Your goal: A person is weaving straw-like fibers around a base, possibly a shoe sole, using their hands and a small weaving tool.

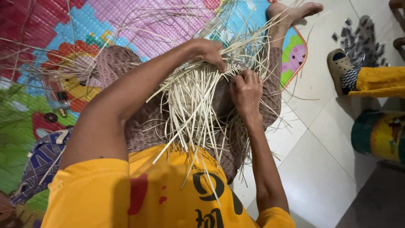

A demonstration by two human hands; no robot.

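Big colourful mat (38, 126) covers the floor, white tiles (320, 169) off to the right. On the lap sits a messy bundle of pale strips (190, 109), fanning out toward the body and the foot. Left hand (209, 52) curls over the top edge of it, right hand (246, 90) is pinched shut on strips just beside.
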